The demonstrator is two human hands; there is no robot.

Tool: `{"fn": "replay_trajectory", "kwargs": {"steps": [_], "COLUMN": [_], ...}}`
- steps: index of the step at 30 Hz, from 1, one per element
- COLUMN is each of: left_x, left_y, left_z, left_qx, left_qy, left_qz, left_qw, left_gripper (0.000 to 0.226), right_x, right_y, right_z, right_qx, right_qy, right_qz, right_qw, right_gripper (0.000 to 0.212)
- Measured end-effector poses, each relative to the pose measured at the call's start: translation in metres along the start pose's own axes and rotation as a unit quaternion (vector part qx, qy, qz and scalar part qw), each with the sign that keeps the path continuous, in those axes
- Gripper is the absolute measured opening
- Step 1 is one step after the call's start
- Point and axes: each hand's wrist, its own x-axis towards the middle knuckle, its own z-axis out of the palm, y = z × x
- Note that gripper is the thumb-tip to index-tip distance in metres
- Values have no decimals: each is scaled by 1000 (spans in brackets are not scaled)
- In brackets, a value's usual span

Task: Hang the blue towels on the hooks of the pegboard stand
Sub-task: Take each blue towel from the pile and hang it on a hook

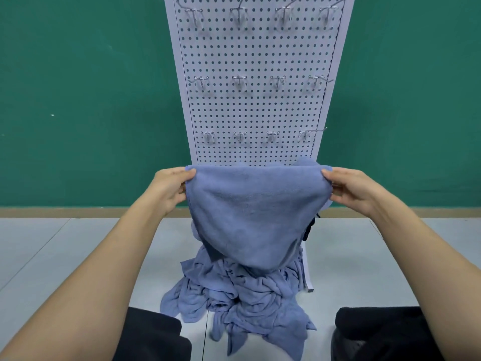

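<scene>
A green wall (pixel 91 100) backs a pale tiled floor (pixel 65 256), and against the wall stands the white pegboard stand (pixel 255 108) with three visible rows of wire hooks (pixel 239 80), all of them bare. At its foot a heap of blue towels (pixel 242 295) lies crumpled on the floor, between the person's dark-clad knees (pixel 156 334).

One blue towel (pixel 250 217) is held up in front of the lower part of the board. The left grip (pixel 170 190) pinches its upper left corner between thumb and fingers, and the right grip (pixel 350 190) pinches the upper right corner the same way. The top edge is drawn fairly taut between them; the rest hangs in a rounded fold, its lower end touching the heap.

The step in hand looks like carrying this towel to a hook; none is hung yet. To do it well, the towel probably should rise clear of the heap first, so nothing drags. The cloth is soft and limp, so a single thin layer may slip off a short wire. Gathering some fabric near the middle of the top edge and pushing it fully over the upturned tip of a hook in the lowest row (pixel 272 135) seems safer. One corner should let go only once the weight sits on the wire.
</scene>
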Motion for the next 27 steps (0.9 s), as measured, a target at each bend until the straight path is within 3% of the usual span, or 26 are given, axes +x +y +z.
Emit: {"fn": "replay_trajectory", "kwargs": {"steps": [3,7,12,16,18,20,23,25,27], "left_x": [-1,-2,-1,-2,-5,-7,-8,-7,-7], "left_y": [0,-2,-3,0,4,5,0,-5,-8], "left_z": [3,5,4,1,1,1,2,2,1], "left_qx": [-3,32,32,3,7,72,298,429,486], "left_qy": [6,7,31,36,-2,-40,-48,-42,-29], "left_qz": [11,10,18,19,34,70,133,173,201], "left_qw": [1000,999,999,999,999,994,944,885,850], "left_gripper": [6,16,9,10,7,18,38,36,27], "right_x": [4,7,9,5,1,-1,0,5,9], "right_y": [2,10,9,4,1,2,9,16,19], "right_z": [-3,-5,-2,0,2,5,8,7,3], "right_qx": [2,-86,-41,-27,-82,-155,-337,-462,-501], "right_qy": [8,2,64,28,-4,-29,-50,-44,-12], "right_qz": [-17,-7,-14,-32,-53,-71,-114,-142,-160], "right_qw": [1000,996,997,999,995,985,933,874,850], "right_gripper": [13,14,8,24,28,31,33,31,23]}}
